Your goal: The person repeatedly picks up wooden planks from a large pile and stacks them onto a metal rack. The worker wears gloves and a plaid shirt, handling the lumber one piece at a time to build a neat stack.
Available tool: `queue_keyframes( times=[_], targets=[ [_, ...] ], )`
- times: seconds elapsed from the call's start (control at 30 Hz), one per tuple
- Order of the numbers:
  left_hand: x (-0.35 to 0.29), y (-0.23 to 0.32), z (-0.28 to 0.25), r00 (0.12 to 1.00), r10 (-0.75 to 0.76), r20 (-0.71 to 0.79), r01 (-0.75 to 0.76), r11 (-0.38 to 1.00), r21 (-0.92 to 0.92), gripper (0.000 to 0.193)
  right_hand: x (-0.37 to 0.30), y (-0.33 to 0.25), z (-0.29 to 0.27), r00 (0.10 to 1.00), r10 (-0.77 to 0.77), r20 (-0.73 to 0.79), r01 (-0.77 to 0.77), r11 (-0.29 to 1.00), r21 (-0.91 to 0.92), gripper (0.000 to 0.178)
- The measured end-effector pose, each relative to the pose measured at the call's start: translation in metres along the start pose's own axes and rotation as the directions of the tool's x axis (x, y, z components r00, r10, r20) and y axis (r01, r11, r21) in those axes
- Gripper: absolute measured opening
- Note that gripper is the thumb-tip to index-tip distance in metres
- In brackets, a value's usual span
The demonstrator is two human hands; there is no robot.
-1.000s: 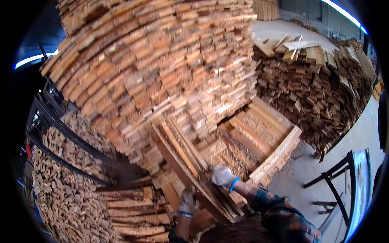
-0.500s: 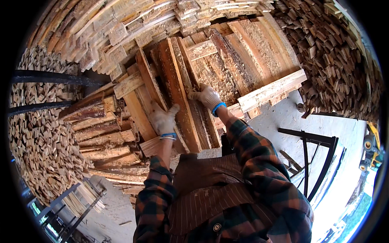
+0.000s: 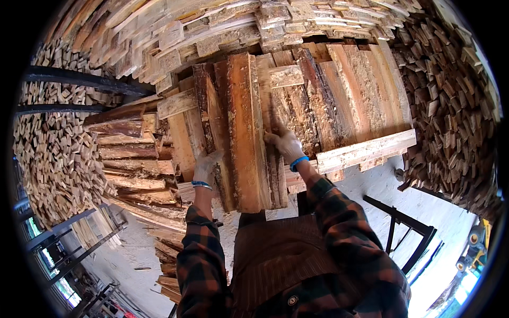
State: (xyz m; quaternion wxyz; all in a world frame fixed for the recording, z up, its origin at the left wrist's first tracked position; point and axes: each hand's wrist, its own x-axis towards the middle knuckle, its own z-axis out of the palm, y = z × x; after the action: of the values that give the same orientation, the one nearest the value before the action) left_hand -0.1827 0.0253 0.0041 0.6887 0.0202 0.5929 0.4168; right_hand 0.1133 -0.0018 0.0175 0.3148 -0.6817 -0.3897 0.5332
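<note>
Outward — boards, long axes fore-and-aft

Plaid-sleeved arms are reaching ahead of the brown apron. The gloved left grip is resting ahead and left of it; the gloved right grip is stretching nearly straight ahead, thumb jutting sideways.

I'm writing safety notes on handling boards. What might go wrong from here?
Nothing visible binds the long boards between the left hand and the right hand, so they might slide apart. Loose sawdust lies on the boards at right, which might let wood slip there. The stack beyond has uneven, jutting ends; a knock could perhaps loosen a piece.
</note>
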Motion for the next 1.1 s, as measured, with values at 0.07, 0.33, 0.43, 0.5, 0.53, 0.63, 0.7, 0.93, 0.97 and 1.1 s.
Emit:
queue_keyframes(
  times=[0.07, 0.33, 0.43, 0.5, 0.53, 0.63, 0.7, 0.93, 0.97, 1.1],
  targets=[
    [-0.011, -0.012, 0.005, 0.985, 0.170, 0.040, -0.172, 0.982, 0.073, 0.055, 0.012, -0.012, 0.002, 0.997, 0.069, 0.022, -0.052, 0.890, -0.453, 0.058],
    [-0.058, -0.018, 0.046, 0.892, 0.441, -0.096, -0.280, 0.708, 0.648, 0.063, -0.031, -0.129, 0.061, 0.989, -0.080, -0.124, -0.060, 0.550, -0.833, 0.104],
    [-0.045, -0.017, 0.011, 0.807, 0.590, 0.001, -0.439, 0.599, 0.669, 0.064, -0.027, -0.152, 0.086, 0.988, 0.032, -0.148, -0.142, 0.547, -0.825, 0.113],
    [-0.052, -0.024, 0.029, 0.721, 0.691, 0.057, -0.404, 0.352, 0.844, 0.070, -0.024, -0.140, 0.056, 0.986, 0.069, -0.152, -0.152, 0.742, -0.653, 0.117],
    [-0.058, -0.028, 0.039, 0.666, 0.736, 0.126, -0.412, 0.222, 0.884, 0.073, -0.024, -0.121, 0.033, 0.986, 0.044, -0.160, -0.117, 0.870, -0.479, 0.115],
    [-0.084, -0.045, 0.070, 0.481, 0.782, 0.397, -0.576, -0.059, 0.815, 0.086, -0.027, -0.099, -0.029, 0.955, 0.130, -0.265, -0.252, 0.827, -0.503, 0.122],
    [-0.090, -0.070, 0.089, 0.443, 0.766, 0.465, -0.594, -0.138, 0.793, 0.099, -0.028, -0.085, -0.060, 0.963, 0.079, -0.258, -0.215, 0.804, -0.555, 0.104],
    [-0.102, -0.075, 0.145, 0.791, 0.579, 0.197, -0.113, -0.178, 0.978, 0.113, 0.011, -0.008, -0.047, 0.914, -0.356, -0.195, 0.259, 0.882, -0.393, 0.068],
    [-0.106, -0.067, 0.141, 0.776, 0.604, 0.184, -0.110, -0.157, 0.981, 0.111, 0.008, -0.015, -0.042, 0.924, -0.293, -0.248, 0.225, 0.937, -0.269, 0.071],
    [-0.110, -0.036, 0.110, 0.697, 0.663, 0.273, -0.432, 0.084, 0.898, 0.105, 0.007, -0.005, -0.057, 0.978, -0.116, -0.176, 0.066, 0.963, -0.262, 0.076]
  ],
)
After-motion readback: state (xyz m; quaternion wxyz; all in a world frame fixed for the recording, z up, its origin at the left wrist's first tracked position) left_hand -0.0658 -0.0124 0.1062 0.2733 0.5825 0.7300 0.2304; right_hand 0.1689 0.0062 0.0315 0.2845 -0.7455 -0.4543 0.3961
